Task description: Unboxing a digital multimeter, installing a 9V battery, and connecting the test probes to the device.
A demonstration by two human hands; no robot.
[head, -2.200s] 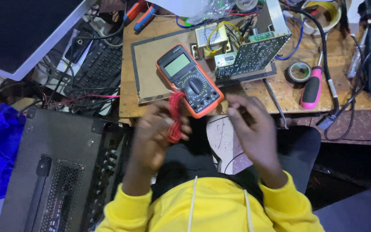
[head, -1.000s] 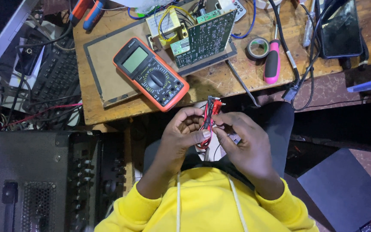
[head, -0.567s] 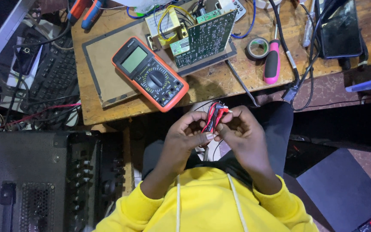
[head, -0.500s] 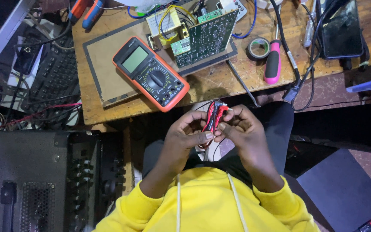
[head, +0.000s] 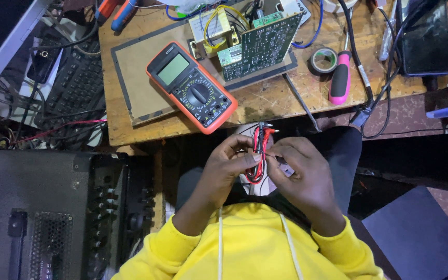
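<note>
My left hand (head: 228, 167) and my right hand (head: 302, 173) meet over my lap, just below the wooden bench's front edge. Between their fingers is a coiled bundle of red and black test leads (head: 258, 153), its probe tips pointing up toward the bench. My left thumb and forefinger pinch the bundle's side; my right fingers hold the lead from the other side. An orange multimeter (head: 191, 84) lies on a brown board (head: 136, 65) on the bench, apart from the leads. Yellow sleeves cover both forearms.
On the bench (head: 265, 98) stand a green circuit board (head: 260, 45), a transformer with yellow wires (head: 212, 27), a tape roll (head: 322, 60), a pink-handled screwdriver (head: 340, 79) and a dark phone (head: 425, 37). A keyboard (head: 76, 83) and a black amplifier box (head: 53, 212) sit to the left.
Both hands came down from the bench edge by the multimeter to my lap, with the red and black leads gathered into a bundle between them. The view shifted left.
</note>
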